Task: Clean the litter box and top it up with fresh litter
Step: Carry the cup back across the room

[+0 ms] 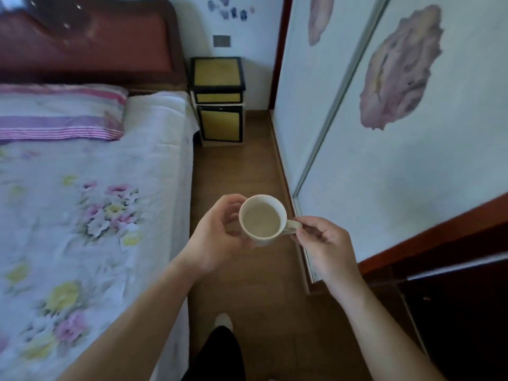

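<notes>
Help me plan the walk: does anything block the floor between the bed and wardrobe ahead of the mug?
Nothing visible lies on that floor strip; it ends at the nightstand. The left hand and right hand hold the mug; no litter box is in view.

— Where does the view look from?
— From the person's head, wide-angle, facing forward and down along the brown wooden floor, with the flower-print bed at left and the white sliding door at right.
— How near?
— Close above the left hand and right hand at lower centre. The yellow black-framed cabinet is well ahead.
</notes>
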The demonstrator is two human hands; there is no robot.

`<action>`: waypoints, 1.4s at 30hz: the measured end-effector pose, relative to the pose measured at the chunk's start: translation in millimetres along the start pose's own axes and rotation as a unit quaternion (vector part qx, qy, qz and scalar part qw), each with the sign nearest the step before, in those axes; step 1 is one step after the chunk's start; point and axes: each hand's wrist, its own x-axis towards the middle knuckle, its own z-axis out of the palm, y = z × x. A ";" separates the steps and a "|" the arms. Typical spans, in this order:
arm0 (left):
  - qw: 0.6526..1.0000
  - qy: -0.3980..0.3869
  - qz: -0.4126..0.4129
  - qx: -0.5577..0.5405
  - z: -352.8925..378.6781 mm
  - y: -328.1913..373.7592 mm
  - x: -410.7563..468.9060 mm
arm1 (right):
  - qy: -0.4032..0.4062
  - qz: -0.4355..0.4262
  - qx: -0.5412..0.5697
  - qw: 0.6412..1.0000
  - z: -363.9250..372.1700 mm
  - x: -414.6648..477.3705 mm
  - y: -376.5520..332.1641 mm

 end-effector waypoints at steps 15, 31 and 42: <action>0.998 0.044 -0.017 0.042 -190.3 -1.7 360.6 | -0.044 -0.020 0.007 0.999 139.8 391.4 -102.3; 0.989 0.098 -0.112 -0.026 -304.1 -26.3 781.6 | -0.143 -0.025 -0.045 0.988 213.9 853.2 -180.7; 0.989 0.051 -0.130 -0.053 -420.5 -92.1 1041.4 | -0.112 0.001 -0.071 0.991 310.5 1109.4 -187.4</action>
